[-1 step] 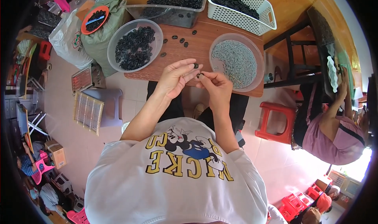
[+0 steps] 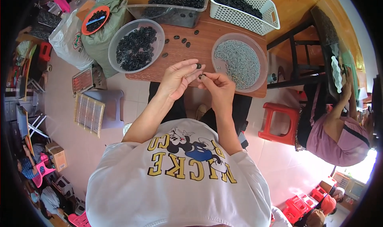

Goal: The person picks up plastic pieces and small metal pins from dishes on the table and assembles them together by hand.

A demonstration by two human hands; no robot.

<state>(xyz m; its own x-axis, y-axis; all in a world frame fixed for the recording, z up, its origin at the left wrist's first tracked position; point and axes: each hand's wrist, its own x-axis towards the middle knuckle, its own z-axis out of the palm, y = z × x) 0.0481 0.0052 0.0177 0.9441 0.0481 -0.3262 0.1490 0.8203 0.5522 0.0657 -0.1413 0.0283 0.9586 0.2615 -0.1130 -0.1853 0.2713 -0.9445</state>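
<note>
I'd do this with light fingertip pressure: my left grip (image 2: 177,78) is clamped, thumb to finger, on a small, glossy black oval piece (image 2: 198,66), and its rim should stay clear of the fingertips. My right grip (image 2: 220,86) is pinched on a small dark piece (image 2: 201,76) just right of and below that one, partly hidden by the fingers; steady wrists would help. The oval looks hard, probably plastic, much like the loose black ovals (image 2: 184,40) beyond both grips on the brown wooden worktop (image 2: 199,48).
</note>
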